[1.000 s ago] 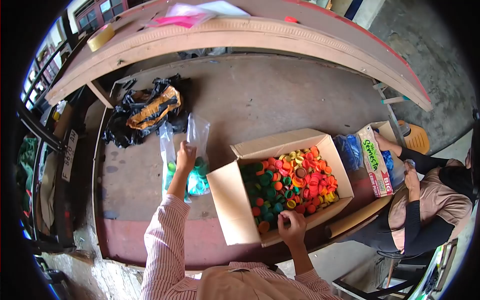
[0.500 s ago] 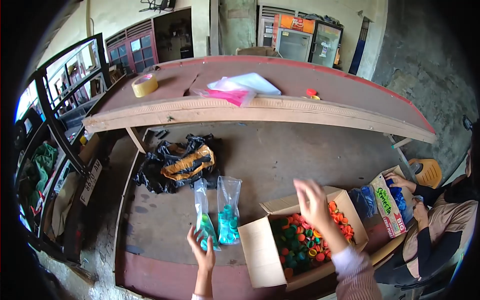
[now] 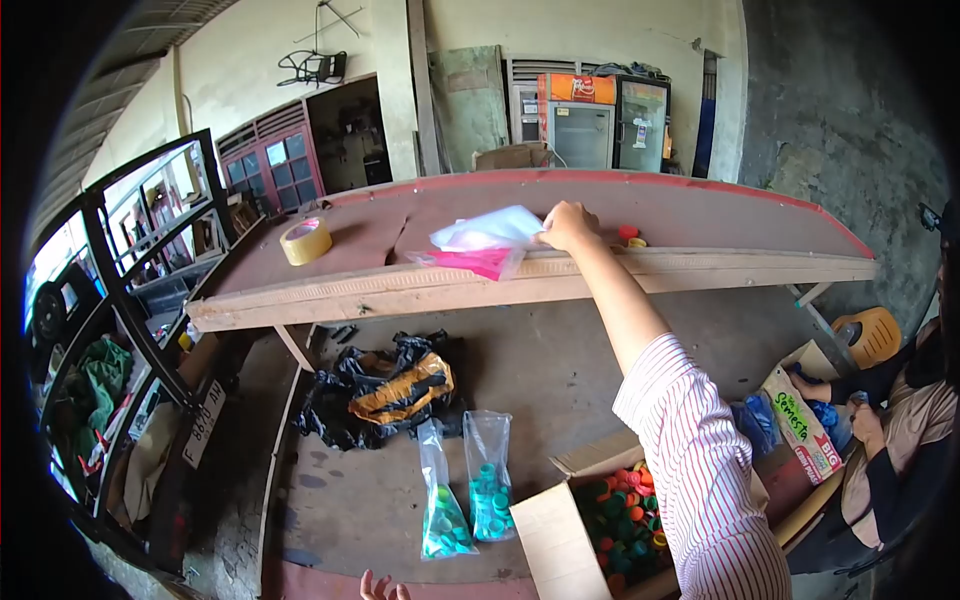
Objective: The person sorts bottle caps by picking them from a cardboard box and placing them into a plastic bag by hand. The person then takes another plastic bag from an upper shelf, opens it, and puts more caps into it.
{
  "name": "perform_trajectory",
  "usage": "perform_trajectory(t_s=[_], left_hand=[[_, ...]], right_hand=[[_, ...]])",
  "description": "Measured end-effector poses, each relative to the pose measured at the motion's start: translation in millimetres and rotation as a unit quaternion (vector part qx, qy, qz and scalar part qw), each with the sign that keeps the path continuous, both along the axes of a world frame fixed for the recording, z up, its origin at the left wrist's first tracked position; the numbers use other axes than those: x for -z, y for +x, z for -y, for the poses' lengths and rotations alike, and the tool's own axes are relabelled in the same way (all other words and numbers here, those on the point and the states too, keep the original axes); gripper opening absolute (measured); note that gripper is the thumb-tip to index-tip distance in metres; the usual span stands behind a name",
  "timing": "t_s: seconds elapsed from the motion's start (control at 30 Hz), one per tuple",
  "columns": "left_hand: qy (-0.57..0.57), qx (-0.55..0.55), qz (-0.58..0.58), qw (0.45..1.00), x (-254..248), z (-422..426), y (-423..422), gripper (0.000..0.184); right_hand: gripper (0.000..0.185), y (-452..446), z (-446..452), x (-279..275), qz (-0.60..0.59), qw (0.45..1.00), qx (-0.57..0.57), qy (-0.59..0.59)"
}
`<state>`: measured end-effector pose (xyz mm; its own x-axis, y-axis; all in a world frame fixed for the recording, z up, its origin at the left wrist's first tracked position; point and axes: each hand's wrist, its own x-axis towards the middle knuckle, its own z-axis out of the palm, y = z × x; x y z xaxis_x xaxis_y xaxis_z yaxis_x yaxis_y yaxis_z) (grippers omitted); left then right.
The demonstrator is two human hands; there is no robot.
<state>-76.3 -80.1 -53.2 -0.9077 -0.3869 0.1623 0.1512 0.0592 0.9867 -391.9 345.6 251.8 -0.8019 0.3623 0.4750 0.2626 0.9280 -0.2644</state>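
On the raised shelf, my right hand (image 3: 570, 226) pinches the right edge of the white plastic bags (image 3: 485, 230), with a pink bag (image 3: 480, 262) beneath them. My left hand (image 3: 383, 588) shows only its fingertips at the bottom edge; they are apart and hold nothing. Beyond it, two clear bags of green and teal caps, a left one (image 3: 445, 520) and a right one (image 3: 490, 495), lie side by side on the table. The cardboard box (image 3: 560, 540) of mixed colored caps (image 3: 625, 520) is partly hidden by my right arm.
A tape roll (image 3: 306, 241) and a few caps (image 3: 630, 233) are on the shelf (image 3: 370, 225). Crumpled black plastic (image 3: 345, 400) lies at the table's left. At the right, a person (image 3: 900, 430) handles blue items in a printed box (image 3: 803, 425). An orange chair (image 3: 872, 337) is behind.
My right hand has moved from over the cap box up to the shelf and taken hold of the white bags. My left hand has left the clear bags. The view has tilted upward.
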Motion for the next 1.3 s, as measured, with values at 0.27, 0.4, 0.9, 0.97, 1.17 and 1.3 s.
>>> perform_trajectory(t_s=[0.27, 0.4, 0.9, 0.97, 1.17, 1.3], left_hand=[[-0.004, 0.030, 0.008, 1.000, 7, -9, -15, 0.052], [0.020, 0.043, 0.023, 0.999, 14, -10, -17, 0.053], [0.073, 0.126, 0.001, 0.989, -18, -28, -1, 0.038], [0.132, 0.191, 0.051, 0.971, -27, -46, 6, 0.037], [0.280, 0.494, 0.065, 0.821, -63, -95, 47, 0.078], [0.447, 0.555, 0.086, 0.696, -69, -95, 77, 0.104]], right_hand=[[0.022, -20, -27, -10, -0.090, 0.993, 0.029, -0.075], [0.022, -9, -38, -27, -0.153, 0.919, -0.009, -0.364], [0.026, 187, -25, -72, -0.315, 0.755, -0.324, -0.475], [0.025, 239, 18, -36, -0.309, 0.671, -0.328, -0.588], [0.025, 365, 92, 140, -0.161, 0.611, -0.299, -0.715], [0.022, 407, 125, 214, -0.304, 0.662, -0.143, -0.670]])
